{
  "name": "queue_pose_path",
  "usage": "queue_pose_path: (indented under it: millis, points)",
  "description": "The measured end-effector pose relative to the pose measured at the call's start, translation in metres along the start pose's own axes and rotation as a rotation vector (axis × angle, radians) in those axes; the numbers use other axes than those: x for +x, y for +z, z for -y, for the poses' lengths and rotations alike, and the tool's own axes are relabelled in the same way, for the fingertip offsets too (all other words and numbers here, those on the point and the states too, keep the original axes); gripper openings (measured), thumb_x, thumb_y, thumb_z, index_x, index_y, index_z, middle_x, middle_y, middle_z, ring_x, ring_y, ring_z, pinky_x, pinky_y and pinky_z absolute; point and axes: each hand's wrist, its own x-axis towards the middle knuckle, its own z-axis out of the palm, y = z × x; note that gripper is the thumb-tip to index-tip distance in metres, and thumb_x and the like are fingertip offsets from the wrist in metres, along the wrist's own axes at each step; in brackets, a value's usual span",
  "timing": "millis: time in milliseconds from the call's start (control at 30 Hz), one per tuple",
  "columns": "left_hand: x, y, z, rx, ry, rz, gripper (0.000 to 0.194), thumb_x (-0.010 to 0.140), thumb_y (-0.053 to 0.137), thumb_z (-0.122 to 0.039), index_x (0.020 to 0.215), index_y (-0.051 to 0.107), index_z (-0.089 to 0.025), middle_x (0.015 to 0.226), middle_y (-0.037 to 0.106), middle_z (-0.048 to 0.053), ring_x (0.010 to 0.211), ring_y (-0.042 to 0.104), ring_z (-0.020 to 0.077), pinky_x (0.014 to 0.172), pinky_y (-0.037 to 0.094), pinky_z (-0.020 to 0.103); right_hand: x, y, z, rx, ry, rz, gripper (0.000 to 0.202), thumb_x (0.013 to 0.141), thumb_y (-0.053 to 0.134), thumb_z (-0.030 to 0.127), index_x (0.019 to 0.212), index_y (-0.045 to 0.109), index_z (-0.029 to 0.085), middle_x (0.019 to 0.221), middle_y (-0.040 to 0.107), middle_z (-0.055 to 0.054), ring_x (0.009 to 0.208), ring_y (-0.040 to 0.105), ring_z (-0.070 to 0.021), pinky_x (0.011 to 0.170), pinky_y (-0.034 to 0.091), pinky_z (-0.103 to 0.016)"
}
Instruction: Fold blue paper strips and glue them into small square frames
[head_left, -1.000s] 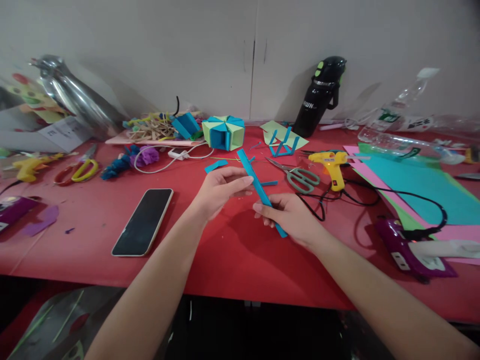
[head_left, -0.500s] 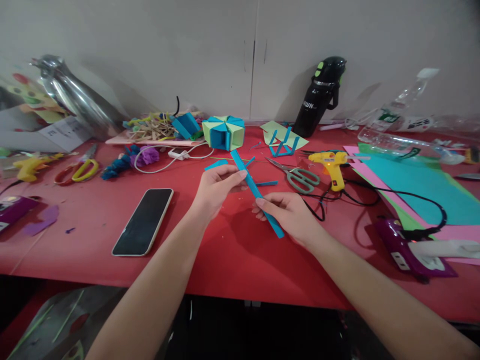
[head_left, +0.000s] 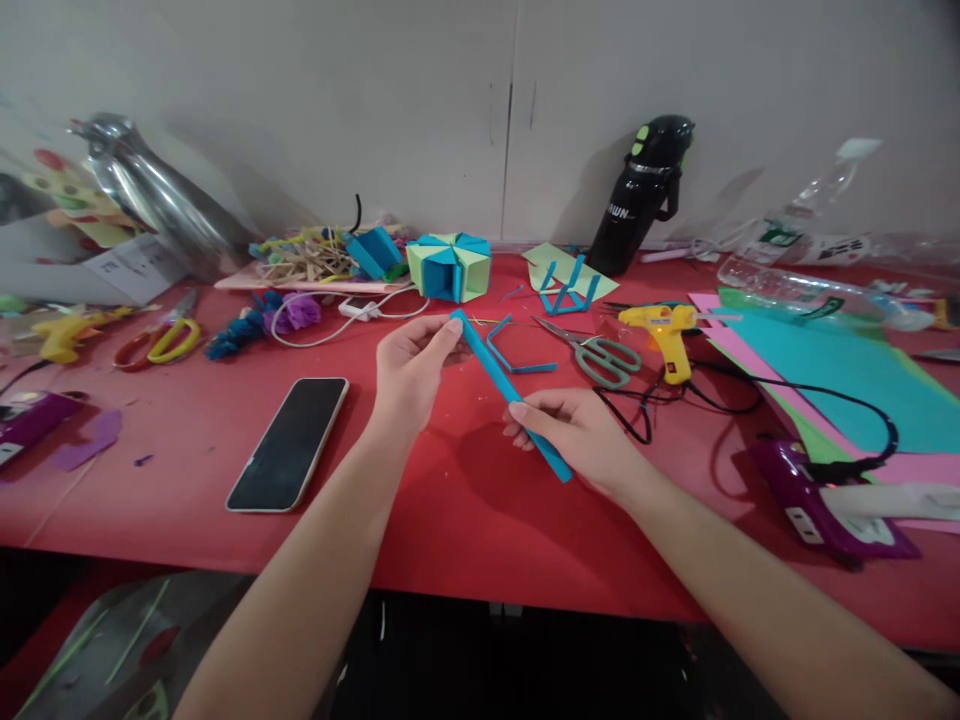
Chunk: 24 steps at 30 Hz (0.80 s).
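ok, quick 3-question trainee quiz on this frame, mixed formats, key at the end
1. True or false: both hands grip the blue paper strip.
2. What lies nearest the left hand on its outer side? A) phone B) black bottle C) pink paper sheet
3. Fill in: between the scissors and the coloured sheets lies a yellow ____.

Key:
1. True: the left hand pinches the far end, the right hand the near end.
2. A
3. glue gun
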Motion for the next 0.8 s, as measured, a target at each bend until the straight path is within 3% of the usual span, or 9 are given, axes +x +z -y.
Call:
queue_pose_path:
  millis: [233,433,800]
  points:
    - [-0.0011,0.0019,0.0024,0.022,0.014,-0.026,0.028,0.080,0.077,-0.042,0.092,0.075,-0.018,0.089,0.078,0.006,0.084,0.074,0.0193,0.079,0.062,0.032,0.0014,0.0003,-0.0027,0.006,-0.008,-0.028,0.035,0.079,0.075,0.054,0.080,0.076,0.019,0.077,0.075,-0.005,0.065,0.066,-0.0142,0.068,0.057,-0.031]
    - [-0.0012,0.0011,0.0017,-0.032,-0.061,0.046,0.026,0.074,0.083,-0.038,0.087,0.076,-0.016,0.079,0.075,0.004,0.075,0.073,0.0164,0.075,0.061,0.030,0.0014,-0.0018,-0.0017,-0.013,-0.006,-0.026,0.034,0.079,0.075,0.052,0.079,0.076,0.018,0.076,0.074,-0.005,0.065,0.066,-0.0137,0.068,0.057,-0.030]
    - [0.0018,-0.0006,0.0013,-0.121,-0.081,0.101,0.020,0.074,0.084,-0.032,0.079,0.075,-0.016,0.074,0.071,0.002,0.067,0.067,0.0114,0.070,0.059,0.025,0.0009,-0.0006,-0.0019,-0.012,0.002,-0.017,0.034,0.076,0.078,0.052,0.080,0.077,0.018,0.077,0.076,-0.005,0.068,0.069,-0.0149,0.071,0.058,-0.031]
